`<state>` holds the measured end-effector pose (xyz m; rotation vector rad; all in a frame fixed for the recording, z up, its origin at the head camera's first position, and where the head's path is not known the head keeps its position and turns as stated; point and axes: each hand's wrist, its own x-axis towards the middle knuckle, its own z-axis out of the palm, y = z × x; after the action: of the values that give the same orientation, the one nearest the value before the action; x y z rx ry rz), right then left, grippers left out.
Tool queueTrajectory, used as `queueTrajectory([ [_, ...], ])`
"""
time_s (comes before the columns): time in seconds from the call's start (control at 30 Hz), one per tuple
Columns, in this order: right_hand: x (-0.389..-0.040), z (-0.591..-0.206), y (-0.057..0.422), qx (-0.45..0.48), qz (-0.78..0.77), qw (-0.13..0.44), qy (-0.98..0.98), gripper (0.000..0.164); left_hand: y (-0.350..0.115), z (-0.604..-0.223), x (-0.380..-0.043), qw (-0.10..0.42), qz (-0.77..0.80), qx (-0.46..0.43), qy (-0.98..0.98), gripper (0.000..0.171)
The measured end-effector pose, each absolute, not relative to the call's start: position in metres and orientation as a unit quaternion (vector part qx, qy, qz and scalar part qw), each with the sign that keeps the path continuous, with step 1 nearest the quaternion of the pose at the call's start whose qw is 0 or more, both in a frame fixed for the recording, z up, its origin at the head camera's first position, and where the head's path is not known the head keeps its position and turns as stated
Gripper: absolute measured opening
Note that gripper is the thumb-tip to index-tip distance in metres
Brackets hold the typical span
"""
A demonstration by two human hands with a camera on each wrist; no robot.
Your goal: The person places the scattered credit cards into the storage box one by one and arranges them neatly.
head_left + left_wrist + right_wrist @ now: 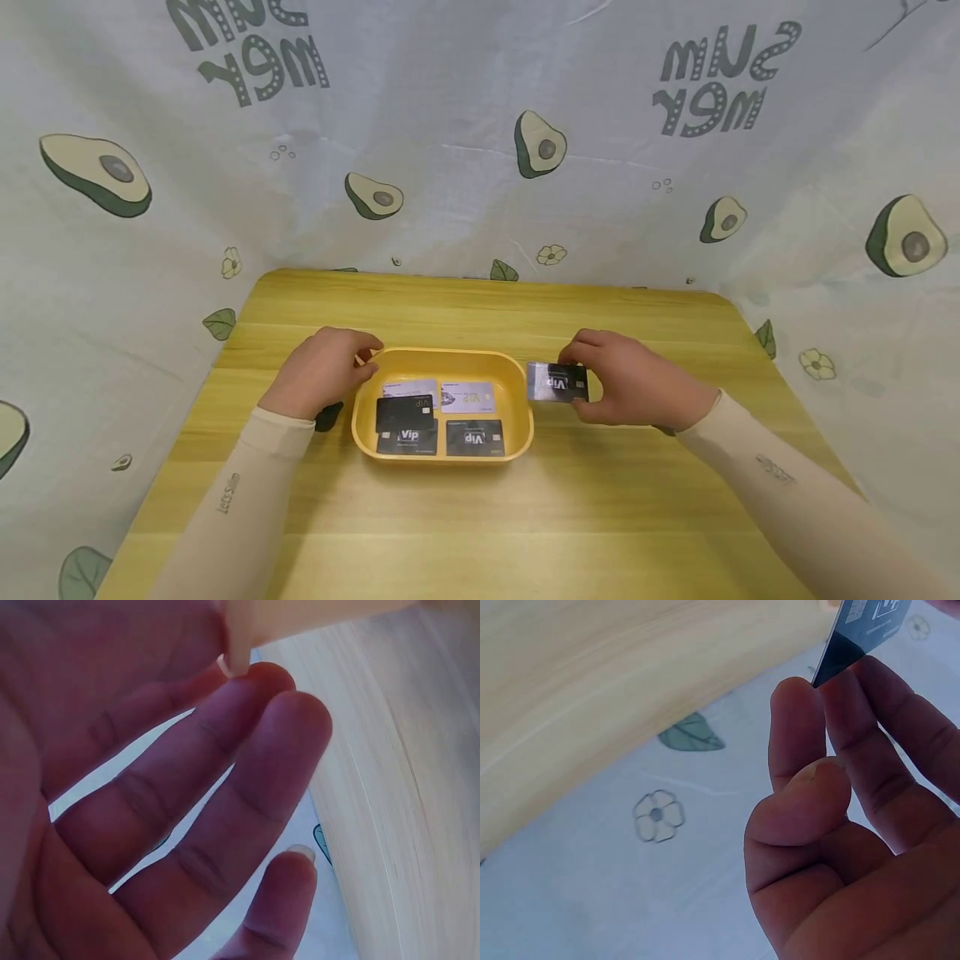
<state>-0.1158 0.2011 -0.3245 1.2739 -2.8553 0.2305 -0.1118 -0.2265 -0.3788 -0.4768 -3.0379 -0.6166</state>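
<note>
A yellow tray (442, 460) lies on the table with several cards in it. Two pale VIP cards (468, 397) are toward its back; three black cards (475, 438) are nearer the front, one overlapping others at the left. My left hand (326, 371) pinches the tray's back left corner, and the left wrist view has the rim (238, 645) between thumb side and fingers. Just past the tray's right wall, my right hand (626, 379) holds a black VIP card (557, 382) by its edges. This card (866, 637) sticks out from the fingertips in the right wrist view.
The wooden table (480, 533) runs under both forearms. Behind and beside it hangs a white cloth (450, 100) printed with avocados, leaves and flowers. A small black object (327, 417) shows beneath the left wrist.
</note>
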Motion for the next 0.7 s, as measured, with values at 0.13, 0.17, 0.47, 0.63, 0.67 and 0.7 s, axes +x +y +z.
queueTrajectory([
  [0.13,-0.120,-0.318,0.181,0.430,0.067,-0.002,-0.900,0.040,-0.225,-0.378,-0.112,0.002,-0.199,-0.153,-0.968,0.030],
  [0.17,-0.122,-0.317,0.175,0.436,0.065,-0.004,-0.897,0.040,-0.225,-0.378,-0.112,0.001,-0.199,-0.153,-0.968,0.030],
  [0.47,-0.135,-0.334,0.121,0.495,0.034,-0.035,-0.868,0.038,-0.229,-0.380,-0.114,0.000,-0.201,-0.154,-0.967,0.028],
  [0.63,-0.138,-0.348,0.100,0.491,0.007,-0.057,-0.869,0.035,-0.228,-0.380,-0.116,-0.002,-0.207,-0.162,-0.965,0.027],
  [0.67,-0.138,-0.350,0.097,0.491,0.002,-0.062,-0.869,0.034,-0.228,-0.380,-0.116,-0.002,-0.206,-0.162,-0.965,0.027],
  [0.7,-0.138,-0.352,0.093,0.492,-0.006,-0.066,-0.868,0.033,-0.228,-0.380,-0.116,-0.003,-0.206,-0.162,-0.965,0.027],
])
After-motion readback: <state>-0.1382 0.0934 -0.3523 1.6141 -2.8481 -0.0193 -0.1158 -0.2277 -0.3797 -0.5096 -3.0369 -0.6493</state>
